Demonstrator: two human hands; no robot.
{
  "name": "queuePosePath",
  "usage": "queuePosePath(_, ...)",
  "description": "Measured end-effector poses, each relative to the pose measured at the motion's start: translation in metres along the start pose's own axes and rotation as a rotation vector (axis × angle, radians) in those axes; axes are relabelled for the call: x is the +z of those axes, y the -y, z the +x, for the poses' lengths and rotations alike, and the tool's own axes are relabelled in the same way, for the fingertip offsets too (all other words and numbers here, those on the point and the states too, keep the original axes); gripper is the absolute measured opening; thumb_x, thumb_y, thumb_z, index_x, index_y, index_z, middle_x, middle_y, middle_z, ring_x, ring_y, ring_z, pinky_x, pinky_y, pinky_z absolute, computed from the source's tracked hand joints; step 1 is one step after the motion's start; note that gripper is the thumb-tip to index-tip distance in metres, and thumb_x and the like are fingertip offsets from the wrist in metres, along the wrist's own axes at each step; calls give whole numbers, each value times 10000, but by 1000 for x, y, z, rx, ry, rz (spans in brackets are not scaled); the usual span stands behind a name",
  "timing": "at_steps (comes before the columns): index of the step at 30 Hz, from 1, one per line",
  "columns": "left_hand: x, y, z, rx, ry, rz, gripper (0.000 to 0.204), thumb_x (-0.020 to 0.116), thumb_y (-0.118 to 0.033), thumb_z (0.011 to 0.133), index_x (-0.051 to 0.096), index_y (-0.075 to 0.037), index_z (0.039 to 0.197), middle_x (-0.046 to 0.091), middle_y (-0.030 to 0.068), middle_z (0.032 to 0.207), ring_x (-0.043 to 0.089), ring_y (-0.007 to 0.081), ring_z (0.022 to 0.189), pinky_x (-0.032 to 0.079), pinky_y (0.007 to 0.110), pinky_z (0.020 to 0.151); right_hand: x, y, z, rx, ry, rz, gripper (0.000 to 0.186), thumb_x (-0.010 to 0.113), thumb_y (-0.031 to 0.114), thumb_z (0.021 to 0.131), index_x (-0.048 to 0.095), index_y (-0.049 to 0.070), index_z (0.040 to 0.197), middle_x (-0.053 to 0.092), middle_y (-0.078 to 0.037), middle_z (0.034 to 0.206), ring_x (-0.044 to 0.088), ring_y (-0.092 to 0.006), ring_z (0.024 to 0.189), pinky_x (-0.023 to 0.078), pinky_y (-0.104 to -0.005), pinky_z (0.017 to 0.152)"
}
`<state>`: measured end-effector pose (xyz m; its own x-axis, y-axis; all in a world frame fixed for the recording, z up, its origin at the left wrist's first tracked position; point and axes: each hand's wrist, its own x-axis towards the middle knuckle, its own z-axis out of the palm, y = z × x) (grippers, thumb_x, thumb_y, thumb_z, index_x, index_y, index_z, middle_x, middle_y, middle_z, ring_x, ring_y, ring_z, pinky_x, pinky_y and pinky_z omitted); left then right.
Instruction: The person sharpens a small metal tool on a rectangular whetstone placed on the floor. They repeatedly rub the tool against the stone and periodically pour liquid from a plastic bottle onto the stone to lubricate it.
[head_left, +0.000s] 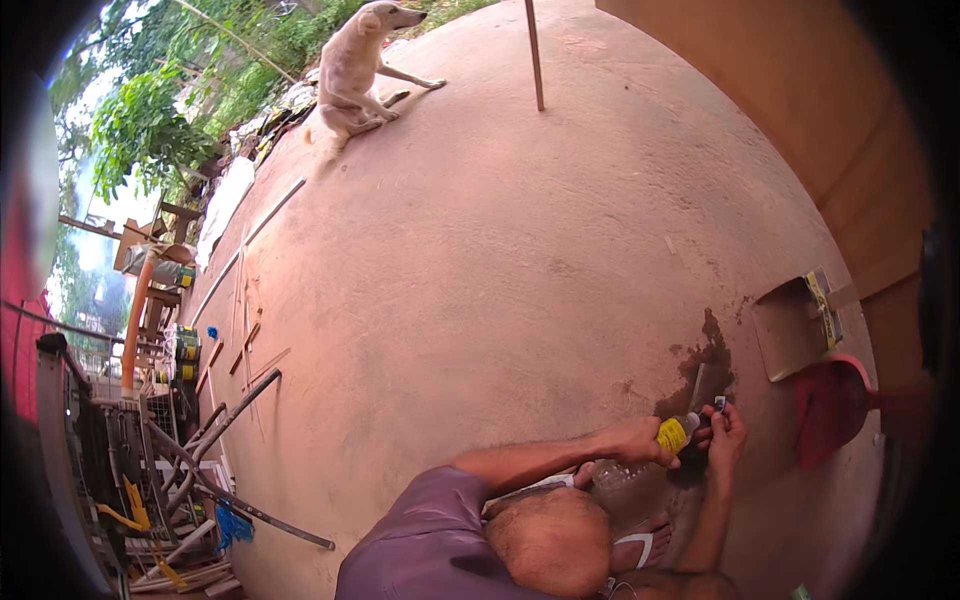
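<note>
My left hand is wrapped round a clear plastic bottle with a yellow label, held tilted with its neck toward my right hand. My right hand is closed on a small pale thing with a dark mark, too small to name, close to the bottle's neck. Beyond both hands a flat grey strip shows against a dark wet patch on the concrete floor. My knee and a sandalled foot are below the hands.
A metal dustpan and a red dustpan are at the right, beside a brown panel. A pale dog sits far off. Poles, metal tubes and wood scraps lie at the left.
</note>
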<state>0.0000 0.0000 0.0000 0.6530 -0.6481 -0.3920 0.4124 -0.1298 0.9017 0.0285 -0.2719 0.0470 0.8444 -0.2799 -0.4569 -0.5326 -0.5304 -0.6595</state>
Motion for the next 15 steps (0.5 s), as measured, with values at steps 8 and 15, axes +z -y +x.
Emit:
queuePosePath(8,-159,76,-91,-462,-13,261,722,880,-553,865,715,5,1291,800,157,1032,769,264,933,589,414,849,260,-27,-12,88,50,584,305,574,131,1128,650,1,1393,806,-90,1091,683,-88,653,525,-244,522)
queuePosePath(15,-145,71,-93,-338,-145,394,743,922,-495,857,674,16,1336,795,159,1076,767,240,971,592,395,867,232,-20,-54,102,33,404,195,586,68,1095,637,6,1272,778,-123,1003,711,-109,684,548,-262,516)
